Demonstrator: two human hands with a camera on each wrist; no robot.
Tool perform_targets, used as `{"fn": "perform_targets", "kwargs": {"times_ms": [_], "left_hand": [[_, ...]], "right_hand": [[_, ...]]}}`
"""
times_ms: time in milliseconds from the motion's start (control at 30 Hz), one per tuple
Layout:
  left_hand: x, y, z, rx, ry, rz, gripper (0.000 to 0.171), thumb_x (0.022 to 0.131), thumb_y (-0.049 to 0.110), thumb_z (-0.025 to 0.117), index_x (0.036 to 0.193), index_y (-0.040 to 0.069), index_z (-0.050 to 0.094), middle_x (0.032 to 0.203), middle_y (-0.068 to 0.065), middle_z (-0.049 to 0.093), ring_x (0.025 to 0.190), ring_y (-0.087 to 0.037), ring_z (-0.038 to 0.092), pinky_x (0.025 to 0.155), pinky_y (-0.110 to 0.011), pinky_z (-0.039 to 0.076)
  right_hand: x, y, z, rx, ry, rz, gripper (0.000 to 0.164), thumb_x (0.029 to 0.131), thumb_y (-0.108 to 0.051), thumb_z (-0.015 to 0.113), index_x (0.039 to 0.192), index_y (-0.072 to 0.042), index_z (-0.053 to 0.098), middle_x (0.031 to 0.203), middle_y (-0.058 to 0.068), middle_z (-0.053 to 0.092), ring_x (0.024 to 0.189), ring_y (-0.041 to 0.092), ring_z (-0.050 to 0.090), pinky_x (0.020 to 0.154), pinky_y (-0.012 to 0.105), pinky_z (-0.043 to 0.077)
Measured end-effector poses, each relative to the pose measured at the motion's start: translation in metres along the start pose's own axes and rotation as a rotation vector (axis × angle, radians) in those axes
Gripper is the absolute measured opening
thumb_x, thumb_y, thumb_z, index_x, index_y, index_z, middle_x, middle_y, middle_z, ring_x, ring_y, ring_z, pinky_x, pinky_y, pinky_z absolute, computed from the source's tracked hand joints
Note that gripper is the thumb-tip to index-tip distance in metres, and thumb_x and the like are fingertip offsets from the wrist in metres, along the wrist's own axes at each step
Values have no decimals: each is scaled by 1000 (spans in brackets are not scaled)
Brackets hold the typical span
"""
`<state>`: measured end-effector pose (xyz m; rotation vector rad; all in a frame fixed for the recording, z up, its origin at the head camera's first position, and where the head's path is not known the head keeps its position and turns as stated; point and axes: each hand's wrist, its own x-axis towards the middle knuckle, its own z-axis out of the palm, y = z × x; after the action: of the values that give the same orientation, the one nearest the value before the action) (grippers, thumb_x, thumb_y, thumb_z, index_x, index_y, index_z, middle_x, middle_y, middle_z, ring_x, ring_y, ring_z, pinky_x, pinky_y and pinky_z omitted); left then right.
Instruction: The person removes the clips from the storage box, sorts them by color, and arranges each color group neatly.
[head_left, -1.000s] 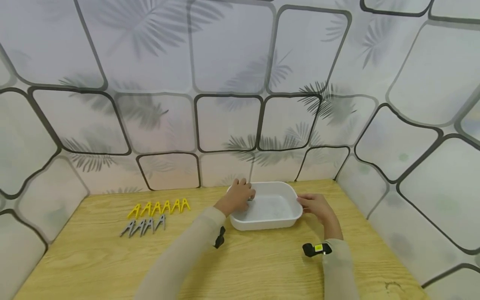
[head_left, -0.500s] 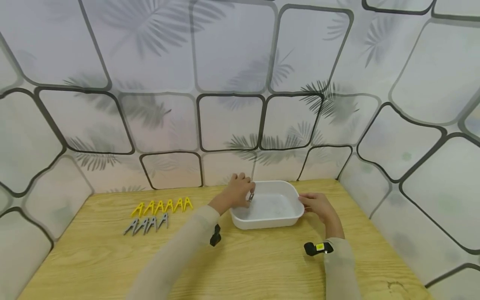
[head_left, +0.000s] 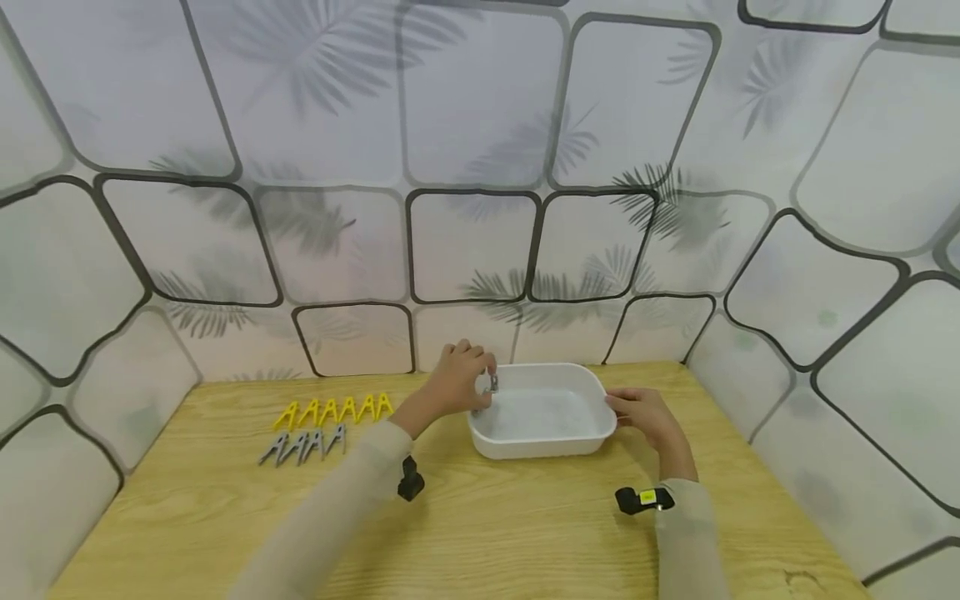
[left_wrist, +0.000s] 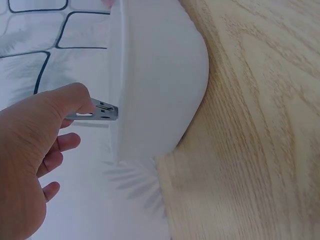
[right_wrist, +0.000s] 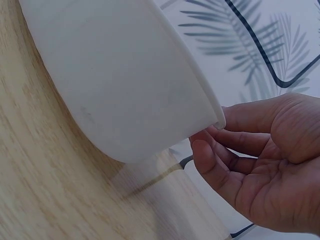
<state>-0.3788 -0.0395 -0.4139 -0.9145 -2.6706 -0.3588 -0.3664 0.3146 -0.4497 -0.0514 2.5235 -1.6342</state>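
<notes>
My left hand [head_left: 452, 382] pinches a grey clothespin [left_wrist: 104, 112] between thumb and fingers, at the left rim of a white plastic basin [head_left: 536, 450]. In the left wrist view the spring end of the clothespin sits right at the rim, and the other fingers are loosely bent below. At the basin's right end my right hand [head_left: 643, 414] holds the rim, with the thumb [right_wrist: 250, 117] on one side and fingers curled under the edge. The basin stands upright on the table. Its inside shows bare white in the head view.
Several yellow clothespins [head_left: 329, 412] stand in a row at the back left of the wooden table [head_left: 487, 525]. Several grey clothespins [head_left: 316, 442] form a row in front of them. A patterned wall [head_left: 472, 250] closes off the back and both sides.
My left hand has moved left and slightly up with the grey clothespin, from over the basin's inside to its left rim. The right hand stays at the right rim. The head view has shifted slightly.
</notes>
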Motion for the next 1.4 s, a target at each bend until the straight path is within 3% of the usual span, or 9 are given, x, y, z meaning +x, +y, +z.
{"fn": "perform_targets", "kwargs": {"times_ms": [133, 333, 533, 833, 1033, 1200, 1400], "left_hand": [[-11, -4, -9, -43, 75, -5, 31, 82, 26, 83, 103, 13, 64, 99, -5, 64, 92, -22, 47, 89, -48, 39], [-35, -19, -21, -77, 245, 5, 26, 79, 18, 82, 98, 10, 66, 89, -5, 61, 85, -20, 44, 81, -43, 36], [-61, -40, -30, -95, 348, -56, 30, 76, 18, 86, 97, 9, 65, 87, -2, 59, 85, -22, 46, 79, -44, 37], [-96, -66, -41, -88, 416, -135, 32, 75, 17, 87, 96, 7, 65, 93, -9, 65, 97, -34, 54, 82, -54, 43], [-114, -74, -50, -90, 443, -181, 31, 76, 14, 85, 95, 3, 64, 95, -12, 64, 95, -35, 53, 83, -55, 41], [-128, -77, -48, -73, 483, -196, 31, 75, 14, 86, 93, 0, 64, 93, -16, 63, 87, -34, 52, 78, -51, 42], [-149, -80, -38, -2, 479, -189, 33, 72, 14, 89, 87, 3, 62, 85, -12, 60, 76, -27, 49, 70, -43, 39]], "right_hand": [[0, 2, -1, 0, 7, -4, 44, 103, -12, 57, 133, 20, 53, 130, 35, 62, 91, 13, 69, 75, 26, 59], [-1, 2, 0, -9, 3, -9, 45, 103, -12, 57, 133, 20, 53, 129, 34, 63, 92, 15, 69, 75, 26, 58], [-1, 1, 1, -7, 5, -16, 44, 103, -11, 57, 133, 20, 53, 128, 33, 64, 90, 12, 68, 75, 25, 58], [0, 3, 1, 14, 15, -11, 43, 102, -11, 60, 131, 20, 55, 118, 23, 70, 82, 6, 66, 73, 23, 58], [1, 1, -2, -13, 12, -18, 43, 102, -11, 59, 132, 20, 54, 116, 20, 71, 80, 5, 66, 72, 22, 57], [1, -1, -4, -9, 9, -19, 44, 102, -12, 59, 132, 20, 54, 116, 22, 71, 79, 6, 66, 71, 23, 57], [-1, 0, -1, 2, 3, -21, 44, 102, -10, 59, 132, 21, 53, 111, 17, 73, 78, 6, 65, 70, 23, 57]]}}
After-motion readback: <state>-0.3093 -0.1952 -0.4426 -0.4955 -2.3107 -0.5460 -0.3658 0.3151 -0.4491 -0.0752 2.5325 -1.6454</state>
